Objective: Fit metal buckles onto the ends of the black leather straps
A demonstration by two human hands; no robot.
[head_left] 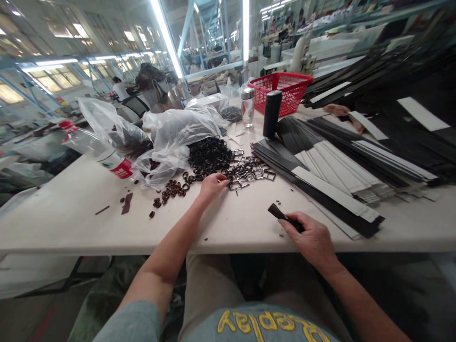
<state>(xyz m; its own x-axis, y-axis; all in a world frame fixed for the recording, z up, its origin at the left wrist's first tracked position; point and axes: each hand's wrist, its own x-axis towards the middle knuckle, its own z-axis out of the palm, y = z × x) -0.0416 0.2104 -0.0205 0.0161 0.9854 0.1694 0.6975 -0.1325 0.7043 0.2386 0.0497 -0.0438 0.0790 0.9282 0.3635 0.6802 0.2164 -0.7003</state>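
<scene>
My left hand [213,186] reaches to the near left edge of a pile of dark metal buckles [245,173]. Its fingers are drawn together at the closest buckles, and what is between the fingertips, if anything, is too small to make out. A heap of black loops [210,154] lies just beyond that hand, with brown loops [173,190] scattered to its left. Closer to the table's front edge, my right hand [313,237] is closed around a folded black strap [281,213], whose flat end sticks out toward the upper left.
Black and white strips [331,166] are stacked at the right. Behind stand a black flask [272,114], a glass jar [247,109] and a red basket [281,90]. Clear plastic bags [178,128] and a tipped plastic bottle [114,159] lie left on the white table [124,232].
</scene>
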